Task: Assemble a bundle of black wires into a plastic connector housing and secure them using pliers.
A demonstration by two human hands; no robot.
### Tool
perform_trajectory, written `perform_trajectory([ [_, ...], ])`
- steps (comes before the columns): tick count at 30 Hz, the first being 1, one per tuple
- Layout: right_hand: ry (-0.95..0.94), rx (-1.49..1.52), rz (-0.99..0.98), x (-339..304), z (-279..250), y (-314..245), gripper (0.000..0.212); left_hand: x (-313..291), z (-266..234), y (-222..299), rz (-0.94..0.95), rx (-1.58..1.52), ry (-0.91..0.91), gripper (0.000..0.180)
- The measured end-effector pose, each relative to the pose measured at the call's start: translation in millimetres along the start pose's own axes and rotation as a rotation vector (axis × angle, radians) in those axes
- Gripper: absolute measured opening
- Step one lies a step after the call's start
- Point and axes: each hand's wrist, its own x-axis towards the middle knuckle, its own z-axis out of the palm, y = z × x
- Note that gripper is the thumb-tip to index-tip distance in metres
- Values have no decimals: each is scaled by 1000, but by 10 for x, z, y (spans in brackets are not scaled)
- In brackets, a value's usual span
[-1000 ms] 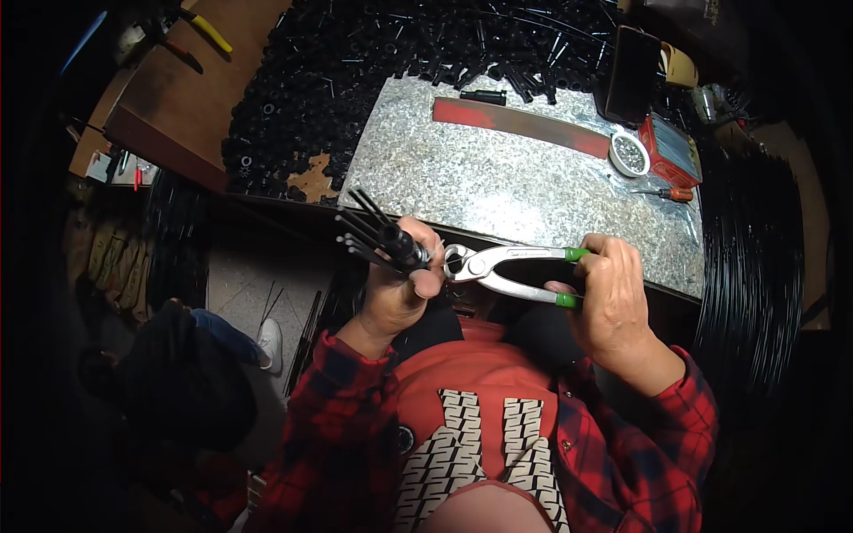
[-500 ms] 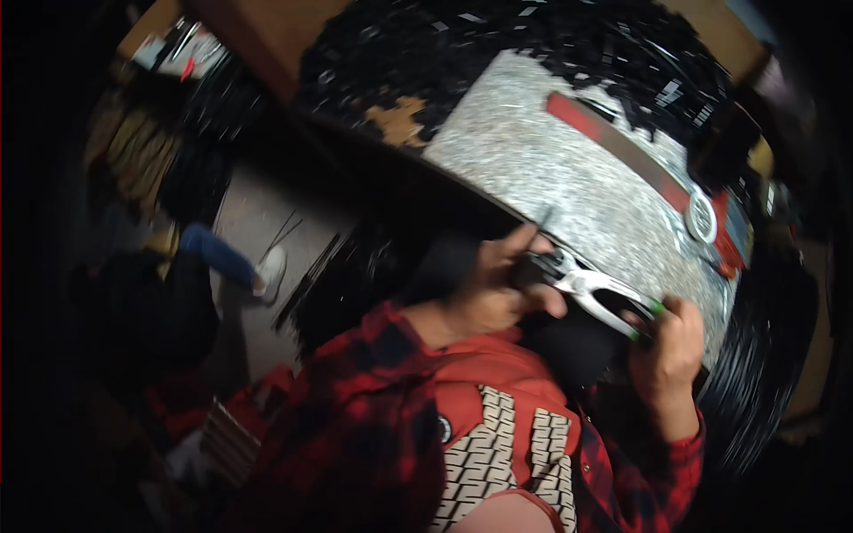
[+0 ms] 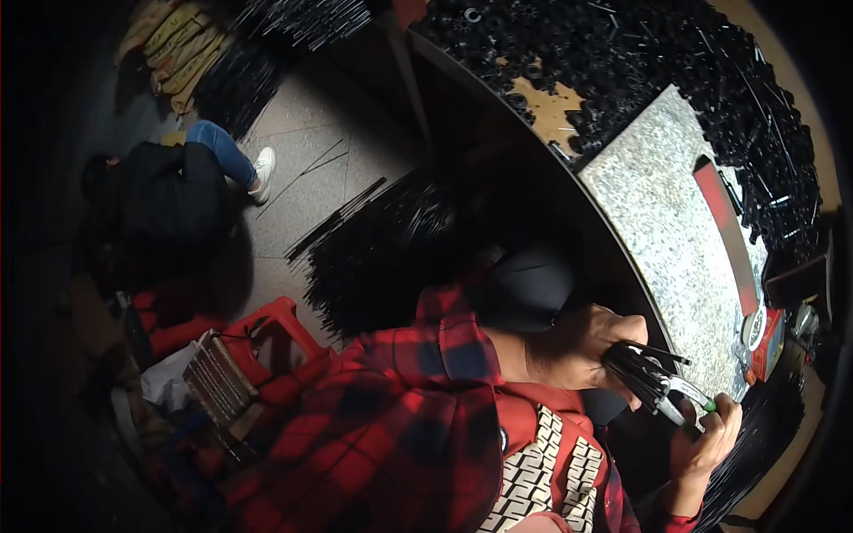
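Note:
My left hand (image 3: 597,345) is closed around a bundle of thin black rods (image 3: 635,366) held in front of my chest, their ends pointing right. My right hand (image 3: 706,437) grips the green-tipped handles of metal cutting pliers (image 3: 677,395), whose jaws meet the rod bundle. Both hands sit just off the near edge of a speckled grey stone slab (image 3: 662,231) on the workbench. My red plaid sleeves fill the lower middle of the view.
Heaps of small black parts (image 3: 622,53) cover the bench beyond the slab. A red strip (image 3: 727,222) and a roll of tape (image 3: 753,327) lie on the slab. On the floor lie black rods (image 3: 382,240), a red stool (image 3: 267,324), and another person sits (image 3: 169,191).
The view has swung far to the left and tilted, bringing the floor and the seated person into sight. My hands keep the rods and pliers together, now at the lower right.

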Motion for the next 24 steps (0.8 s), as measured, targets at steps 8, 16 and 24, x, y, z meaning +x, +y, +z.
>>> perform_trajectory([
  [8, -19, -4, -10, 138, 60, 9, 39, 34, -71, -111, 47, 50, 59, 58],
  [16, 18, 7, 49, 23, 16, 67, 41, 236, -52, -121, 250, 228, -45, 38],
  [24, 233, 2, 163, -99, 100, 71, 45, 247, -77, 56, -181, -152, -229, 57],
])
